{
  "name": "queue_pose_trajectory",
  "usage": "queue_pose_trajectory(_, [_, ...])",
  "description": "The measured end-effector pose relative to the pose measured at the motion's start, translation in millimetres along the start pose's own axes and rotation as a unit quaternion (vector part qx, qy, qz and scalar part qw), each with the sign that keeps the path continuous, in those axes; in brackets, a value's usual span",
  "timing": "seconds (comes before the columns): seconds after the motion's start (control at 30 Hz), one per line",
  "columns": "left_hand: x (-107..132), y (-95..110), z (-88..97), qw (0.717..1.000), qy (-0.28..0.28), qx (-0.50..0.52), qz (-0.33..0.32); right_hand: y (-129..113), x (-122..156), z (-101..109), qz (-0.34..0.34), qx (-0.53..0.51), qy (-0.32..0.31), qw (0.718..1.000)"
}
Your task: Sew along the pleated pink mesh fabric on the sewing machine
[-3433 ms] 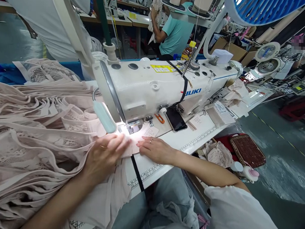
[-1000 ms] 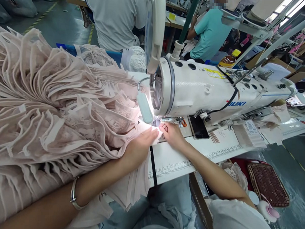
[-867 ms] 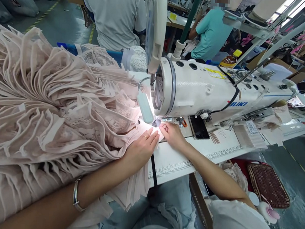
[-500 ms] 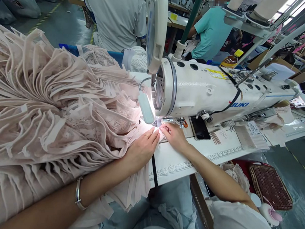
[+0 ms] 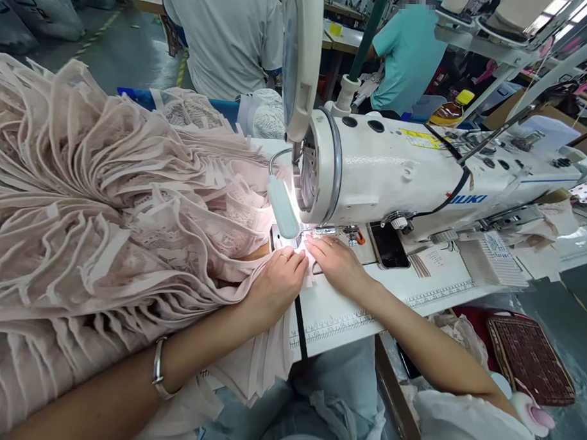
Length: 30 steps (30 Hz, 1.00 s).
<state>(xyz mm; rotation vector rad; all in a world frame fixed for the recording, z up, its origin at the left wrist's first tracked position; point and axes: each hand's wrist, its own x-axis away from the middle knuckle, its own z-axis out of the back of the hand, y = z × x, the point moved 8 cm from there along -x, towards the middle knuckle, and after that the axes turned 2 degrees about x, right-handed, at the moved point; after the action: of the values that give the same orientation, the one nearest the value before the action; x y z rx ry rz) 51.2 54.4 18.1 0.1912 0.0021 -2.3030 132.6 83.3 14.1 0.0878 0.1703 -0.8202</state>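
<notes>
A pale pink bra piece [image 5: 310, 270] lies under the lit needle area of a white sewing machine [image 5: 372, 178]. My left hand [image 5: 280, 278], with a ring on one finger, is closed on its left side, fingers bent and pressed together. From the right, my right hand [image 5: 339, 263] holds the same fabric near the needle, its fingers close together and fingertips down on it. The needle and presser foot are mostly hidden behind a small lamp [image 5: 282, 207] and my fingers. A big heap of pale pink lace bras [image 5: 130, 208] reaches my left wrist and forearm.
A phone [image 5: 389, 244] lies on the white table [image 5: 338, 324] beneath the machine arm. To its right are fabric strips and a box of labels [image 5: 494, 259]. Two co-workers sit beyond the machine. A woven brown seat [image 5: 532, 360] is at lower right.
My right hand's fingers have straightened from a pinch and lie flatter on the fabric near the needle. My left hand has barely moved. The camera view has shifted slightly.
</notes>
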Motion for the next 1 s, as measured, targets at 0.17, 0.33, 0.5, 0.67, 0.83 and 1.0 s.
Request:
queue_pose_trajectory(0.17, [-2.2, 2.9, -1.6, 0.999, 0.032, -0.003, -0.027, 19.5, -1.3, -9.5, -0.048, -0.053, -0.083, 0.994])
queue_pose_trajectory(0.33, [-1.3, 2.9, -3.9, 0.998, 0.059, -0.004, -0.019, 27.5, -0.2, -16.1, -0.077, -0.089, -0.089, 0.989])
queue_pose_trajectory(0.5, [-0.6, 1.9, -2.2, 0.997, 0.080, -0.003, -0.021, 30.1, 1.7, -17.7, -0.091, -0.112, -0.076, 0.987])
queue_pose_trajectory(0.67, [0.7, 1.2, -2.9, 0.994, 0.106, -0.028, -0.027, 27.5, 0.0, -12.5, -0.103, -0.125, -0.076, 0.984])
queue_pose_trajectory(0.83, [1.4, 3.2, 3.5, 0.986, 0.153, -0.056, -0.038, 24.7, -3.2, -6.5, -0.111, -0.137, -0.089, 0.980])
queue_pose_trajectory(1.0, [1.8, 2.9, 9.7, 0.981, 0.176, -0.071, -0.043, 24.6, -5.0, -4.1, -0.126, -0.139, -0.124, 0.974])
